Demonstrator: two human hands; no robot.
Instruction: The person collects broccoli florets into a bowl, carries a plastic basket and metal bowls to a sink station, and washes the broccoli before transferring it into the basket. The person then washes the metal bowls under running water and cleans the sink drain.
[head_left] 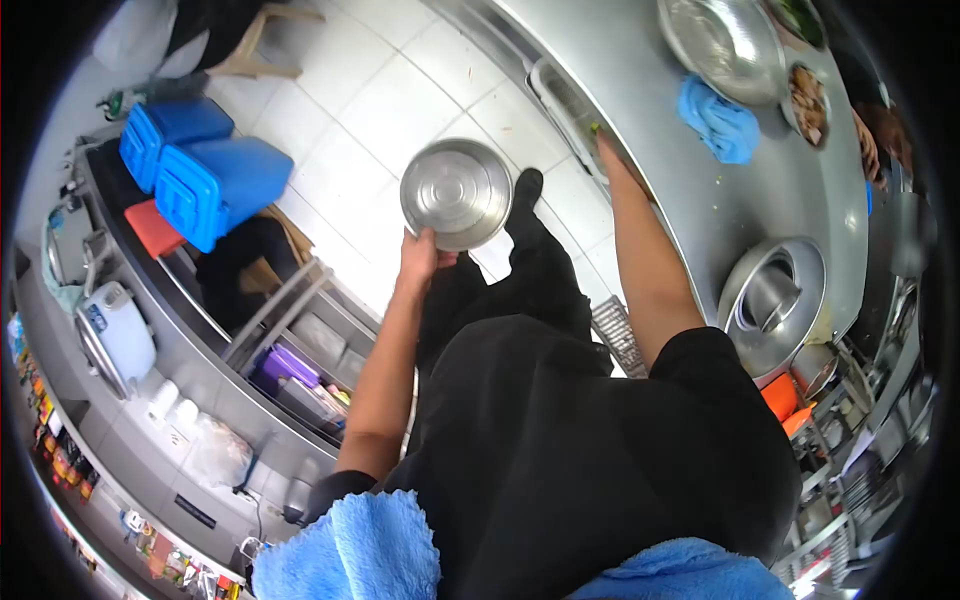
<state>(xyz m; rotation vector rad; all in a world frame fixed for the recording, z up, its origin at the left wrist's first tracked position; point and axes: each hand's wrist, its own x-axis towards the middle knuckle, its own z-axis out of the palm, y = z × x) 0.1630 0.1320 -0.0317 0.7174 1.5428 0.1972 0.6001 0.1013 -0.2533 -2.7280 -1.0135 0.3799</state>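
My left hand (422, 262) grips the near rim of a round metal bowl (455, 190), thumb on the rim; the bowl is held out over the floor and I see no food in it. My right hand (608, 158) reaches down beside the edge of the steel table (690, 190), at a long pale tray (562, 100) set below the tabletop. A small green bit shows by its fingertips. The fingers are too small and partly hidden to show whether they hold anything.
On the steel table are a large metal bowl (725, 45), a blue cloth (718, 118), a bowl of brownish food pieces (806, 103) and nested metal bowls (775, 290). Blue bins (222, 185) stand on the left counter, above an open drawer (310, 350). Another person's hand (866, 150) shows far right.
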